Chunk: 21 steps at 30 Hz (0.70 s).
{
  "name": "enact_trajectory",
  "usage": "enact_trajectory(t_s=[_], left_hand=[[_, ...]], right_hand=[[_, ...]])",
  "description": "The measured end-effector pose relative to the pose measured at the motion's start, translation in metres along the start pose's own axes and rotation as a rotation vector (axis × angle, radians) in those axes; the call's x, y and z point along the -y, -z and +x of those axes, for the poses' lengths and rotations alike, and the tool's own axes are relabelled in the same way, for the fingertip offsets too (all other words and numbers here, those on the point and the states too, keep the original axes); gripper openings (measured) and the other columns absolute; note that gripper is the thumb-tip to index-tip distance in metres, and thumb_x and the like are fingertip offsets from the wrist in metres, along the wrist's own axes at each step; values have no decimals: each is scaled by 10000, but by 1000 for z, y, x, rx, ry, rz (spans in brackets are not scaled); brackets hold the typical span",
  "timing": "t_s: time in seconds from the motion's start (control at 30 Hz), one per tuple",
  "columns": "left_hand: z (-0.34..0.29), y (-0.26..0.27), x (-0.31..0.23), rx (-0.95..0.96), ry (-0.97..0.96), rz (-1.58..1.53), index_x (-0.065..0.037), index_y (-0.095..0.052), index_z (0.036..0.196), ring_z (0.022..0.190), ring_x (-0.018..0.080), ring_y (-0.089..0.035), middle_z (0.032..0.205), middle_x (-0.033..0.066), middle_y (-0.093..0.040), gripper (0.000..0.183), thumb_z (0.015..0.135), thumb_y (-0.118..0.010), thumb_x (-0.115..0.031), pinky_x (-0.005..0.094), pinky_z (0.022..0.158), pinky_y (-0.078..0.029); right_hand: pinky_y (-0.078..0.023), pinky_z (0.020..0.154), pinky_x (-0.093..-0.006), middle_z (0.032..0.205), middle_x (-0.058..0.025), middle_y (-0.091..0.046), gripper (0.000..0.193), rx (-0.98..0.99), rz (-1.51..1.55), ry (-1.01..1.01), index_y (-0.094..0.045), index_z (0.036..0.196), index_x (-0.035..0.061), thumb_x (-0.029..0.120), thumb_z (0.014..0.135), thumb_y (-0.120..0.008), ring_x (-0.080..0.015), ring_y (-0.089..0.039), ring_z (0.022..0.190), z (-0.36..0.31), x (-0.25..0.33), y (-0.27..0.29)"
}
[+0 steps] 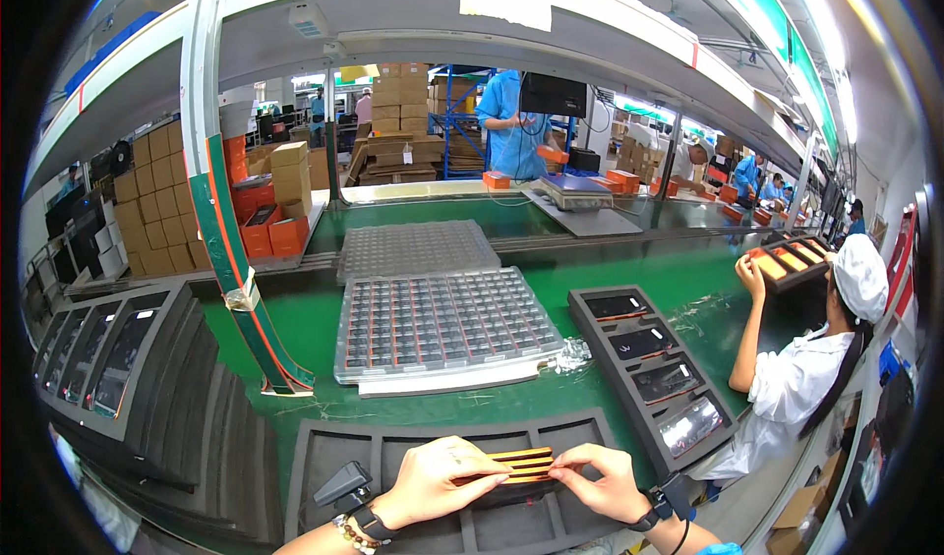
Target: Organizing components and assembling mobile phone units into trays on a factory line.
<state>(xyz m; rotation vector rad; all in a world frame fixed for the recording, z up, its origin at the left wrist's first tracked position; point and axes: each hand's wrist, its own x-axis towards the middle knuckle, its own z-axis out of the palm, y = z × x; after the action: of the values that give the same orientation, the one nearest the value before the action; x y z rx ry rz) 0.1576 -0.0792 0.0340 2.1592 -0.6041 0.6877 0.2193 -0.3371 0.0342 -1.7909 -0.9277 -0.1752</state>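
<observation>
Directly before me, my left hand (441, 478) and my right hand (602, 480) pinch opposite ends of a small stack of thin flat slabs (526, 465), orange on their faces with dark edges. Fingers and thumbs press together at both ends of it. The exact kind of the slabs cannot be made out. Beneath the hands lies a dark grey foam tray (339, 447) with several wide compartments. Part of that tray is hidden by my hands and wrists.
Ahead, a clear plastic tray (447, 324) holds rows of small dark parts; another clear tray (418, 248) is behind. Right, a foam tray (678, 378) holds phone-like items. Left, foam trays (197, 437) are stacked high beside a post (221, 211). A co-worker (811, 358) lifts a tray.
</observation>
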Motion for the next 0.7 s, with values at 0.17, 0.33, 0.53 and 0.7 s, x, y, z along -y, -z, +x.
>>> enact_trajectory(t_s=[0.17, 0.33, 0.53, 0.7], left_hand=[[-6, 10, -8, -36, 18, 18, -110, -785, 919, 785, 180, -693, 854, 26, -748, 113, 814, -800, -151, 303, 727, -565], [-10, 6, -2, -47, -72, -42, -123, -748, 1006, 827, 228, -685, 914, 53, -706, 170, 889, -727, -244, 333, 721, -567], [-4, -3, -15, -121, -110, 25, -87, -776, 906, 794, 227, -692, 853, 69, -735, 214, 839, -761, -289, 341, 684, -538], [0, 14, -41, -23, -191, 264, -152, -760, 1018, 914, 276, -666, 1044, 75, -704, 248, 826, -739, -308, 395, 763, -539]], right_hand=[[-569, 687, -264, 888, -116, -735, 129, 9, -16, 128, -708, 922, 0, -3, 815, -781, -166, -717, 763, 7, 1, -14], [-547, 800, -317, 1014, -159, -673, 207, 30, -90, 229, -680, 985, -20, -46, 798, -764, -262, -673, 914, -2, 25, -3], [-517, 914, -348, 1169, -161, -667, 155, 166, -157, 137, -674, 1038, -33, -7, 887, -695, -285, -644, 1073, -17, 38, 7], [-496, 943, -361, 1224, -172, -654, 123, 165, -109, 175, -674, 1021, -30, 49, 927, -667, -299, -625, 1111, -16, 34, 0]])
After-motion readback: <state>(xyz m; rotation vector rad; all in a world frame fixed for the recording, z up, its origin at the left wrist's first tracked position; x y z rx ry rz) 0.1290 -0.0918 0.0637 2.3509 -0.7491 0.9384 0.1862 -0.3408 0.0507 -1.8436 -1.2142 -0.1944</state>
